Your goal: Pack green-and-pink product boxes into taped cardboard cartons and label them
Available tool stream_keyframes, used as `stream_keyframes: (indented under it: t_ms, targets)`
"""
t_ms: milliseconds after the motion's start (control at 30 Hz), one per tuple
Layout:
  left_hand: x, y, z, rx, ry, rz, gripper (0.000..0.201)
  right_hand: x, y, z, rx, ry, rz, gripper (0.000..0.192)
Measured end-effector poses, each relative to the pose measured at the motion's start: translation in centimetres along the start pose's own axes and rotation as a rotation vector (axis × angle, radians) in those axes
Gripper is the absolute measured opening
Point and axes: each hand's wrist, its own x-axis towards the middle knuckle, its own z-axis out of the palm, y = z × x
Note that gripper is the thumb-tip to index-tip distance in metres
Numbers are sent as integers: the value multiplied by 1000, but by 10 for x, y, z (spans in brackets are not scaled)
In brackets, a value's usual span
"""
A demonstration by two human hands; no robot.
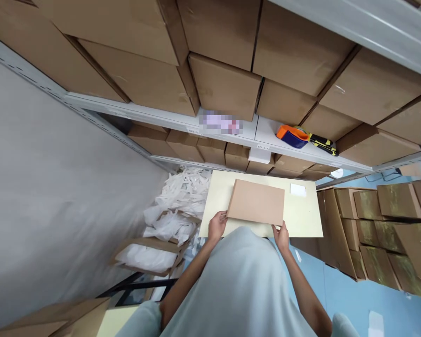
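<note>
A flat brown cardboard piece (256,202) lies on a small pale yellow table (303,220) in front of me. My left hand (216,226) grips its near left corner. My right hand (281,236) holds its near right corner. A small white label (298,189) lies on the table to the right of the cardboard. My pale shirt hides the table's near edge.
Metal shelves (161,117) full of cardboard boxes (224,86) stand behind the table. An orange and blue tape dispenser (293,135) and a yellow-black tool (323,144) lie on the shelf. White plastic bags (177,206) fill an open carton at left. Stacked boxes (382,224) stand at right on the blue floor.
</note>
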Motion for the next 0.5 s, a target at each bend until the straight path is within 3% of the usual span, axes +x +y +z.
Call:
stream_keyframes:
  t_ms: [100,233,300,367,500]
  targets:
    - [18,5,-20,11,-28,29,28,11,-1,-13,-81,-19,-37,19]
    - [56,39,-34,-9,16,122,27,58,-31,-68,-258,125,-182,28]
    - [73,76,-28,-55,37,225,26,93,-68,-100,-332,223,-336,37]
    - [82,126,-14,-150,33,444,25,132,-121,-126,-405,271,-514,45]
    - [70,234,17,-179,5,774,21,196,-240,-149,-545,347,-733,54]
